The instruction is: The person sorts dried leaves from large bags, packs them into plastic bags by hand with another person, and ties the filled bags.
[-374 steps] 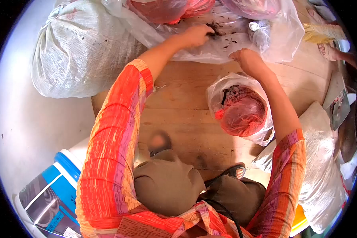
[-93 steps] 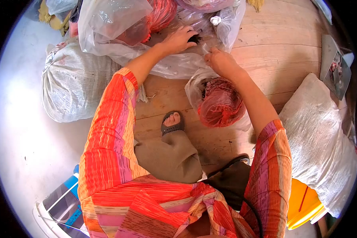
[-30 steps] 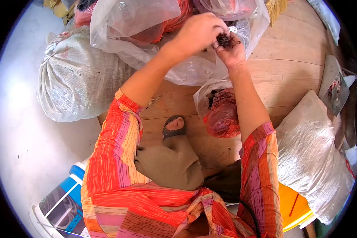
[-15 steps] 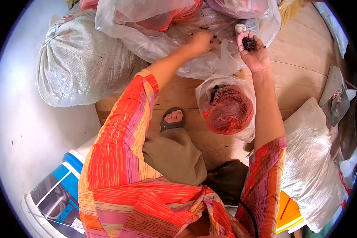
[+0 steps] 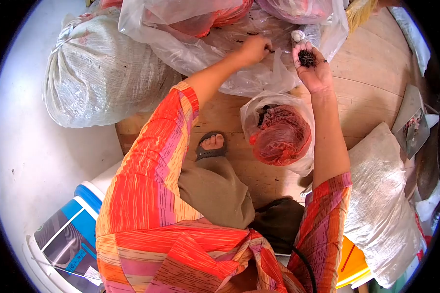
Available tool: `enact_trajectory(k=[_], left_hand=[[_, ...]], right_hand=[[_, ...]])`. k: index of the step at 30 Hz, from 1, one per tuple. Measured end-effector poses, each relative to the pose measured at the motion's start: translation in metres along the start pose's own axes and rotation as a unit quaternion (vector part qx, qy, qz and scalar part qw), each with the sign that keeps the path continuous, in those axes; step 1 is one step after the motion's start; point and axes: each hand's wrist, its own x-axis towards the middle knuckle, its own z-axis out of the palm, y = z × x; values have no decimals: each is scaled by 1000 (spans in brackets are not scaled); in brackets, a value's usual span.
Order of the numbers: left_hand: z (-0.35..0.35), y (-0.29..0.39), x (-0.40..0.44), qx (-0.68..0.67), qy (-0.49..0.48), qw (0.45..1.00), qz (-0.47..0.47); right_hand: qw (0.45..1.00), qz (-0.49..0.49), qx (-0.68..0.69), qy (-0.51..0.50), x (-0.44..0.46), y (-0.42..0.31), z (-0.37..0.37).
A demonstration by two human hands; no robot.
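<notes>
My right hand (image 5: 315, 72) is cupped palm up, holding a small heap of dark dried shreds (image 5: 306, 58), perhaps dried plant matter. To its left, my left hand (image 5: 255, 50) is closed in a pinch over a large clear plastic bag (image 5: 249, 80). A dark speck shows at its fingertips, but what they grip is too small to name. Scattered dark bits lie on the plastic around it. Below my right hand, a red mesh-like bundle (image 5: 283, 136) sits in a whitish plastic bag (image 5: 249, 105) with dark matter at its upper left.
A tied white woven sack (image 5: 102, 73) stands at the left, and another pale sack (image 5: 384, 200) leans at the right. Red and purple bags (image 5: 298, 7) lie at the top. A paint bucket (image 5: 76, 234) is at lower left, a yellow container (image 5: 354, 261) at lower right. The floor is wooden.
My left hand has shifted slightly right and turned, its pinched fingertips now showing. My right hand stays nearly still with the dark shreds in its palm.
</notes>
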Motion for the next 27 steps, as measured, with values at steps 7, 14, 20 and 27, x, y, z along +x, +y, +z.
enact_trajectory(k=[7,14,20,27], left_hand=[[22,-1,0,83,16,994,71],[2,-1,8,30,-40,999,19],[-44,8,9,-152,-13,987,-50],[-90,111,-7,-65,33,981,179]], right_hand=[[1000,-6,-16,21,1,3,0],[998,-9,-14,64,-4,11,9],[998,2,-41,44,0,13,-1],[996,-5,-68,55,2,31,11]])
